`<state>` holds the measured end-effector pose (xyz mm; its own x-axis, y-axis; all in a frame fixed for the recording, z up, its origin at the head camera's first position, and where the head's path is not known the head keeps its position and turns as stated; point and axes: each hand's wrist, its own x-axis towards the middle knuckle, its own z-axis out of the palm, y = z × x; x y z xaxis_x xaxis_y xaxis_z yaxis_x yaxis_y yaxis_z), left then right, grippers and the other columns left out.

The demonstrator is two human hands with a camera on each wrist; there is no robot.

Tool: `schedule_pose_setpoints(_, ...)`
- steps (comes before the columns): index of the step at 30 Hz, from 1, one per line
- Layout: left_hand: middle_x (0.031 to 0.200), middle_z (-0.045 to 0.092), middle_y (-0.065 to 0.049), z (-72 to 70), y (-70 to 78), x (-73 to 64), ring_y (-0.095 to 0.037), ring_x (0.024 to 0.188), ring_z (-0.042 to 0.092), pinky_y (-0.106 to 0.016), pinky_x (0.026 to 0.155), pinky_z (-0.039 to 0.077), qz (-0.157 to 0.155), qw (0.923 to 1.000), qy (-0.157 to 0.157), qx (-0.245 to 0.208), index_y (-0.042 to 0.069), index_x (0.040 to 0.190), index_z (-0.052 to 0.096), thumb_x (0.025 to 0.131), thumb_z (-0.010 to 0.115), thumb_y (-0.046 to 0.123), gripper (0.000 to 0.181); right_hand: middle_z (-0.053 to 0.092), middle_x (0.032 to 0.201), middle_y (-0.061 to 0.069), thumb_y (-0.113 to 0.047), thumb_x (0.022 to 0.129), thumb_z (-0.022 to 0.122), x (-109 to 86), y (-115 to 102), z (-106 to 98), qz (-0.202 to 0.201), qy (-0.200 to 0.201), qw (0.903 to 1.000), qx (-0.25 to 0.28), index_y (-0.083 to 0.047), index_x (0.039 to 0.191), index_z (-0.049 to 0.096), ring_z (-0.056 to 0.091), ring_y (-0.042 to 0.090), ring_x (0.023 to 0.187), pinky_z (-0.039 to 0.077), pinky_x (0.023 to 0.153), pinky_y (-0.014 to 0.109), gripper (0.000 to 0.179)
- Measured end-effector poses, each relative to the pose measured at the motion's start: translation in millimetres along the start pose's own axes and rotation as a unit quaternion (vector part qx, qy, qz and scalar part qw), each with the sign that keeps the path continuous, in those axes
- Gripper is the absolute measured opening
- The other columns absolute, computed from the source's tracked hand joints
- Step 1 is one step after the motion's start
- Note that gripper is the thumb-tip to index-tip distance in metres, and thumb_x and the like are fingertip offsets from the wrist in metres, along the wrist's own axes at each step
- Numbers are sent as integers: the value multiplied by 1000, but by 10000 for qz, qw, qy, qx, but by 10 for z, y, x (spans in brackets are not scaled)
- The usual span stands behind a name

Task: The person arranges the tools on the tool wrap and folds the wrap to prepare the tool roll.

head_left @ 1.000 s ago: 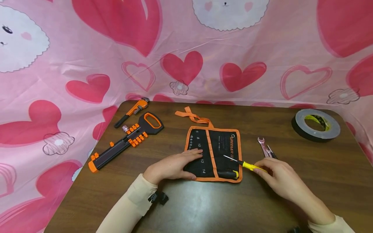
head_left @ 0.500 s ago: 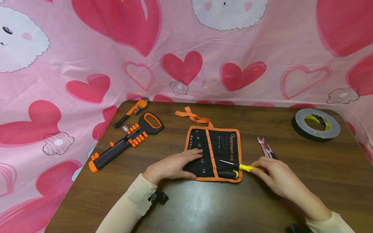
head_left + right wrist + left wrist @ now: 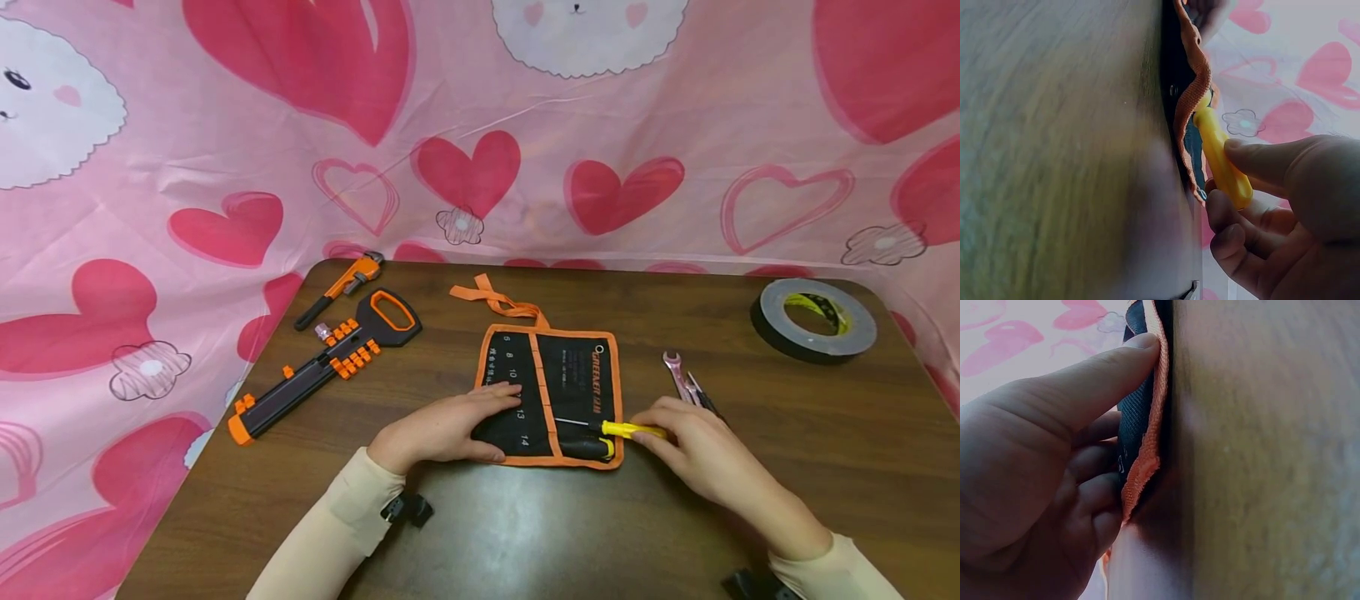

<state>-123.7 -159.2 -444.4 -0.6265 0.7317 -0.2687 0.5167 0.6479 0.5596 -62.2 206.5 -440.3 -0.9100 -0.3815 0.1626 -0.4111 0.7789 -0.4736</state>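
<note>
A black fabric tool pouch [image 3: 573, 367] with orange trim lies on the wooden table. My left hand [image 3: 453, 423] rests on its left side, fingers extended over the printed sizes; the left wrist view has the thumb [image 3: 1094, 381] at the orange edge. My right hand [image 3: 708, 454] pinches a screwdriver by its yellow handle [image 3: 630, 430], between thumb and fingers in the right wrist view. Its thin shaft points left over the pouch, tip at the orange middle strip [image 3: 546, 392]. Just below it, a black tool with a yellow end [image 3: 588, 448] sits in the pouch's lower right.
Behind the right hand lie a metal wrench [image 3: 677, 375] and a slim dark tool [image 3: 701, 393]. A tape roll [image 3: 855, 329] is at back right. Left are an orange pipe wrench [image 3: 341, 287] and a long black-orange tool with clips [image 3: 330, 367]. Orange straps [image 3: 498, 300] trail behind the pouch.
My right hand has moved left and slightly down with the screwdriver, bringing its tip to the pouch's middle strip. The left hand has stayed in place.
</note>
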Motion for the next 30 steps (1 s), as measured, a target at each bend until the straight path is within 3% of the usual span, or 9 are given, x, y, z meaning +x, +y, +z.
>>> schedule_pose_setpoints(13, 180, 26, 7, -8, -13, 6, -16, 168, 20, -47, 133, 33, 0, 10000, -15, -10, 18, 167, 43, 98, 80, 42, 82, 70, 95, -13, -17, 92, 86, 67, -43, 32, 259, -221, 9994, 82, -19, 105, 84, 55, 2, 81, 50, 71, 27, 13)
schedule_pose_setpoints(30, 180, 24, 10, 5, -33, 3, -14, 169, 18, -46, 133, 33, 28, 10000, -11, -41, 20, 167, 43, 99, 79, 43, 81, 72, 98, -9, -16, 93, 86, 148, -91, 66, 270, -232, 9992, 172, -16, 105, 83, 58, 3, 82, 53, 71, 26, 13)
